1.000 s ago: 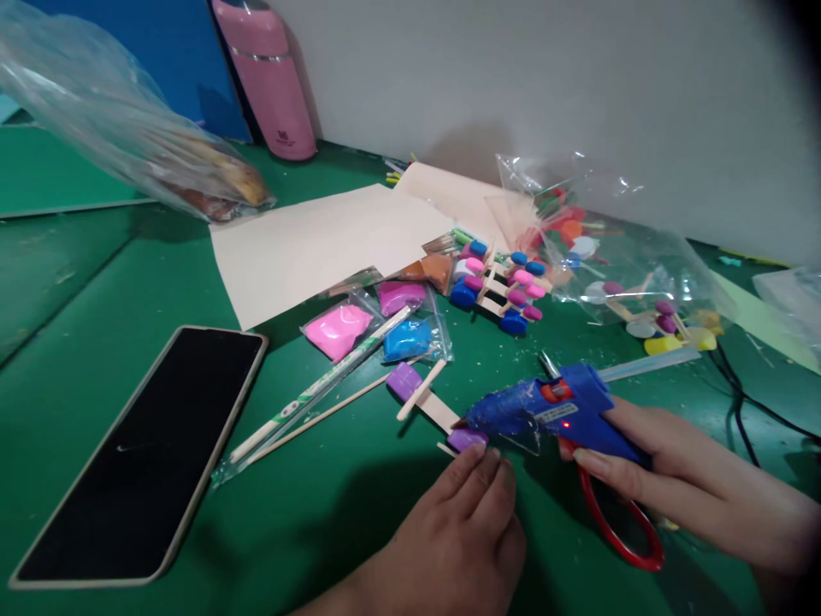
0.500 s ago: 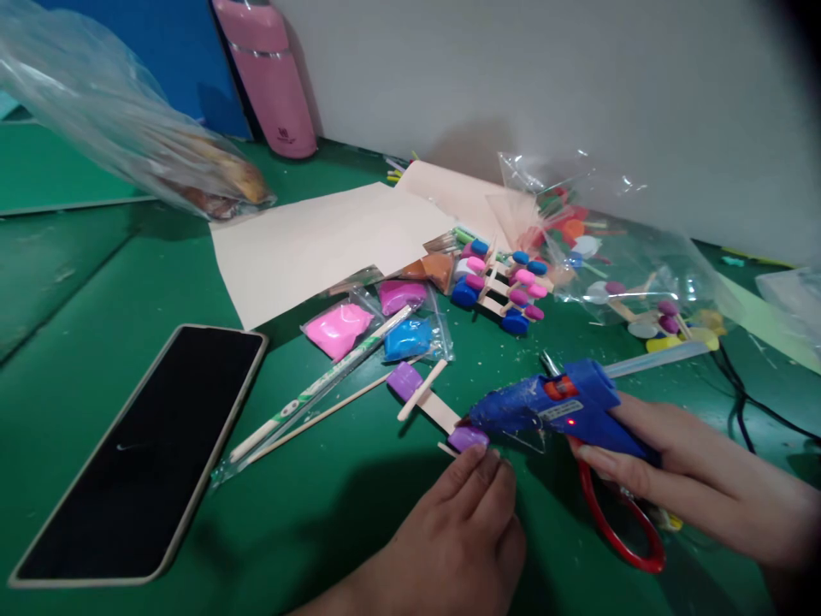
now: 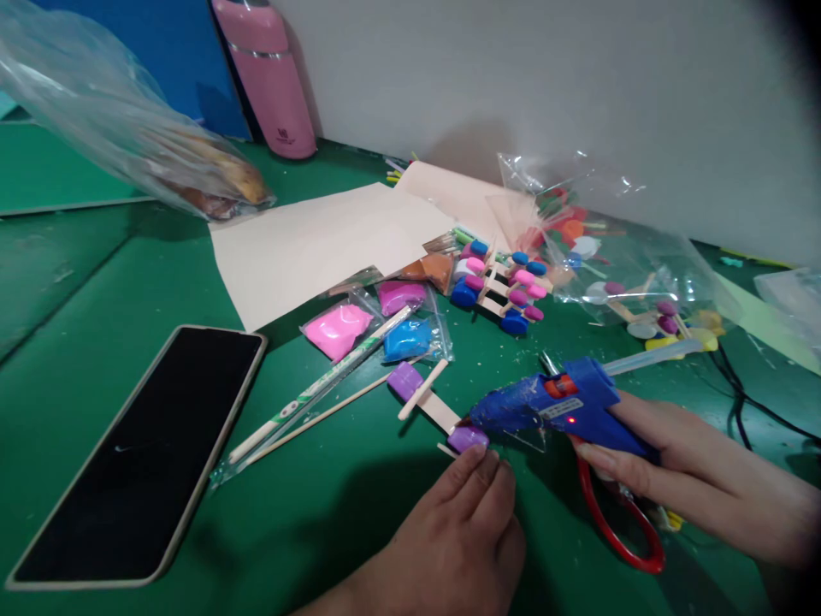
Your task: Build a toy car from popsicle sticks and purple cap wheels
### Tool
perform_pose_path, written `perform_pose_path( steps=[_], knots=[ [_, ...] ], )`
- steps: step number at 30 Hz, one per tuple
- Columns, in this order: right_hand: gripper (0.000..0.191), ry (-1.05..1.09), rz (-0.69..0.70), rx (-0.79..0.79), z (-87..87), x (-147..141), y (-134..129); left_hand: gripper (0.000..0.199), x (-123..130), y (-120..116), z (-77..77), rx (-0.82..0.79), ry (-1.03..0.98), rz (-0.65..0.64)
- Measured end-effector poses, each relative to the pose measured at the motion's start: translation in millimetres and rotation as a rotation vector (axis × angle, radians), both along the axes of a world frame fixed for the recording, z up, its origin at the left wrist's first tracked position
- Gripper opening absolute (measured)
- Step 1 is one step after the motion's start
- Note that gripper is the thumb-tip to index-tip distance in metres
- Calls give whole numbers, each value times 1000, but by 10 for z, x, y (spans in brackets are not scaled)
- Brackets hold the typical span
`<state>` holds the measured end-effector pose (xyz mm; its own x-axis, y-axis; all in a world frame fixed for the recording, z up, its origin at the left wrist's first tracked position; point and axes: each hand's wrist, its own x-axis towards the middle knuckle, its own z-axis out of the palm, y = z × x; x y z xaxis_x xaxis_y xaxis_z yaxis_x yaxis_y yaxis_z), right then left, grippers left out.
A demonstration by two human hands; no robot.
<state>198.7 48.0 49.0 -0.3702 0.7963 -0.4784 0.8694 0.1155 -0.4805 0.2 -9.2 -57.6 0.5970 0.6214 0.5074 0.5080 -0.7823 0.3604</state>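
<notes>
My left hand (image 3: 458,530) pinches the near end of a small wooden stick piece (image 3: 440,411), at its purple clay lump (image 3: 469,438). Another purple lump (image 3: 405,382) sits on the far end, beside a short crossing stick (image 3: 422,389). In my right hand (image 3: 673,466) is a blue glue gun (image 3: 552,402) with a red light lit. Its nozzle touches or nearly touches the wood next to the near purple lump. A clear glue stick (image 3: 651,357) sticks out of the gun's back.
Red-handled scissors (image 3: 619,522) lie under the gun. Left is a phone (image 3: 144,453); mid-table are a wrapped chopstick packet (image 3: 321,389), clay bags (image 3: 338,329) and a stick model (image 3: 497,287). Behind stand white paper (image 3: 308,248), a plastic bag (image 3: 641,257) and a pink bottle (image 3: 273,85).
The glue stick at the gun's back sits slightly further in. Both hands and the purple-ended piece look almost unmoved.
</notes>
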Motion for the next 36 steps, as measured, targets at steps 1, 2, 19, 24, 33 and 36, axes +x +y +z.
perform_pose_path(
  steps=[1,2,19,24,33,36],
  knots=[
    [20,1,1,-7,9,-6,5,19,-2,1,-1,1,1,-3],
    [21,-1,0,-10,16,-10,9,19,-4,2,-2,5,1,-6],
    [17,-30,17,14,6,-45,17,16,27,-8,-14,18,-12,25],
    [17,2,26,6,17,-6,19,18,23,-8,-23,7,-10,21],
    [19,-14,21,21,15,-18,21,18,31,-19,-15,9,-21,41],
    [17,10,25,29,6,-23,17,20,26,-15,-8,13,-22,46]
  ],
)
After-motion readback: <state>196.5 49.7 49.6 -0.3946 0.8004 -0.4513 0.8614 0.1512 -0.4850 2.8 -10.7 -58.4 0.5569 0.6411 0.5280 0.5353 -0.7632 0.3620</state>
